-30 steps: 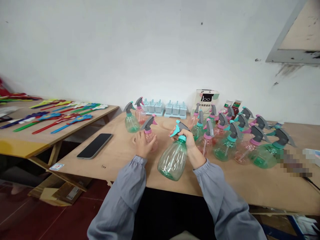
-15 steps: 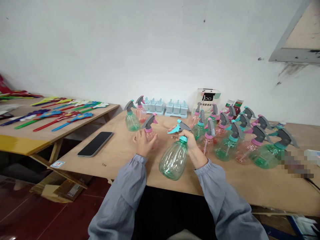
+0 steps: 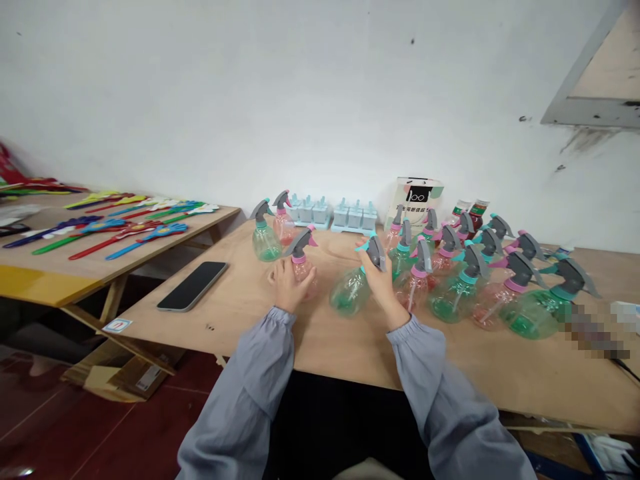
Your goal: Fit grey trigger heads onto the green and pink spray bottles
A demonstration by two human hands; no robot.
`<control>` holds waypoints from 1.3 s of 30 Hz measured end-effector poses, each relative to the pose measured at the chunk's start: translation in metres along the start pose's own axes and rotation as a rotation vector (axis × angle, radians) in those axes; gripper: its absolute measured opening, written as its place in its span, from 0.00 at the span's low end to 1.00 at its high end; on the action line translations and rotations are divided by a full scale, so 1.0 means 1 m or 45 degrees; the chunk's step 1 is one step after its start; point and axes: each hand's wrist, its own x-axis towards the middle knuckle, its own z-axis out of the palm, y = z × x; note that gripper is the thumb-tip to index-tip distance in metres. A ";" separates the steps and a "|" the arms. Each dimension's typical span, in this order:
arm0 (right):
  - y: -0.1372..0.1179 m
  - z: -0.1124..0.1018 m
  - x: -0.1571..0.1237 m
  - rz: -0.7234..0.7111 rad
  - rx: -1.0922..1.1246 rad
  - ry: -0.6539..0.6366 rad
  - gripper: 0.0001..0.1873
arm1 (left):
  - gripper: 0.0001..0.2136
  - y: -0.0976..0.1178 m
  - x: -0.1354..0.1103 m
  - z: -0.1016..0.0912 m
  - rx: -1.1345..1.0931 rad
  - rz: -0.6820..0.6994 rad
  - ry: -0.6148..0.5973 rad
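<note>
My left hand (image 3: 287, 287) is wrapped round the body of a pink spray bottle (image 3: 306, 270) with a grey and pink trigger head; it stands upright on the wooden table. In my right hand (image 3: 379, 285) is a green spray bottle (image 3: 349, 293), gripped at the neck below its grey and turquoise head. That bottle leans, its base low over the table; whether it touches the wood I cannot tell. Behind my left hand stand another green spray bottle (image 3: 267, 241) and a pink spray bottle (image 3: 284, 228). Just right of my right hand is a pink bottle (image 3: 411, 288).
Several more pink and green spray bottles (image 3: 454, 297) crowd the right side. Light-blue popsicle moulds (image 3: 314, 212) and a printed box (image 3: 414, 200) stand by the wall. A phone (image 3: 193, 287) lies at left. Colourful hand-shaped plastic toys (image 3: 145, 233) cover the left table (image 3: 45, 287).
My right hand has lowered the green spray bottle away from me toward the table, and its head has turned. My left hand stays on the pink spray bottle.
</note>
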 end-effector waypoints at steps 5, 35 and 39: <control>0.014 0.001 0.007 -0.073 -0.305 0.009 0.18 | 0.26 -0.002 0.001 0.000 -0.030 0.011 -0.005; 0.155 0.021 0.083 0.056 -1.028 0.300 0.49 | 0.25 -0.001 0.000 -0.002 -0.075 0.031 -0.005; 0.163 0.016 0.100 0.091 -1.027 0.295 0.48 | 0.25 -0.002 -0.001 -0.002 -0.075 0.033 -0.022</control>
